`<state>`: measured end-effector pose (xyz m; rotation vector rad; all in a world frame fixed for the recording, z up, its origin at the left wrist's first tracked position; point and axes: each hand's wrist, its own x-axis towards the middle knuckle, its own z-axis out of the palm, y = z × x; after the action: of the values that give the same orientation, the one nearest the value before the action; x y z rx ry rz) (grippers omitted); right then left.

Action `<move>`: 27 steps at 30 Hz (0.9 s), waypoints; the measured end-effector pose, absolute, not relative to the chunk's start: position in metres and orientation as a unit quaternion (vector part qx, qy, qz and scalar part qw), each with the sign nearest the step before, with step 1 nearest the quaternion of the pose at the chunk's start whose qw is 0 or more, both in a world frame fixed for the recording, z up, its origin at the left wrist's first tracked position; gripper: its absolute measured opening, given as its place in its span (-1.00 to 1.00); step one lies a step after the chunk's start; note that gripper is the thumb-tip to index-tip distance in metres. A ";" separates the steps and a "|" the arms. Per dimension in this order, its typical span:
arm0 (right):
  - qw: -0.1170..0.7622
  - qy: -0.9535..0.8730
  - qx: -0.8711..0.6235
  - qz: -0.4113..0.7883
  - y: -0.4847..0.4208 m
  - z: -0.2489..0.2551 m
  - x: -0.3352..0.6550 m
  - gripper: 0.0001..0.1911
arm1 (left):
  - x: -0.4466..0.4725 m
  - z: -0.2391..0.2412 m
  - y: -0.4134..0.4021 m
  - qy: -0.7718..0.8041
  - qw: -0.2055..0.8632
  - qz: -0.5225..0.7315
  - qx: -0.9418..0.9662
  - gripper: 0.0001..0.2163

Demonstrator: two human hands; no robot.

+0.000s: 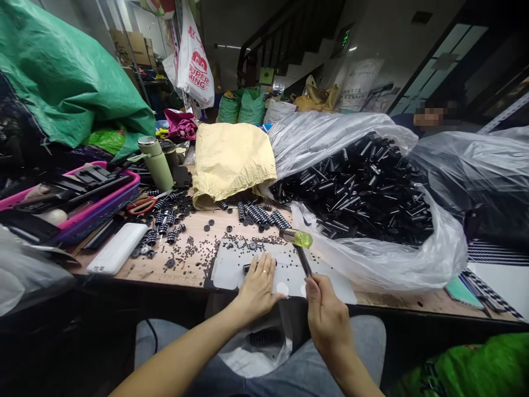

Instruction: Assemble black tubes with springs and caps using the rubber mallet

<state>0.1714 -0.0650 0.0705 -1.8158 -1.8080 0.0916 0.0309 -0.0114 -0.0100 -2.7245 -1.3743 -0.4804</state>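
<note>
My left hand (260,281) lies flat, fingers stretched, over a black tube-like piece (247,268) on a pale grey board (231,255). Most of that piece is hidden under the fingers. My right hand (328,311) is closed round the handle of a small mallet (303,238) with a translucent yellow-green face. The mallet's head is raised above the board, to the right of my left hand. Several black-and-white ridged cylinders (258,213) lie behind the board. Tiny black rings (190,248) are scattered around it.
A large clear plastic bag (388,264) holds many black tubes (359,193) at right. A cream cloth bag (231,157) stands at the back. At left are a green flask (157,165), orange-handled scissors (142,205), a white power bank (118,248) and a pink basket (132,184).
</note>
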 end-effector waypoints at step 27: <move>0.172 -0.733 -0.651 -0.099 0.024 0.030 0.223 -0.72 | -0.078 0.040 0.224 -0.808 -0.223 -0.199 -0.508 -0.78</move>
<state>0.2232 0.0241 0.0305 -1.8464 -2.0797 -0.2812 -0.0781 0.2236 0.0400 -1.8720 -2.9768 -0.7318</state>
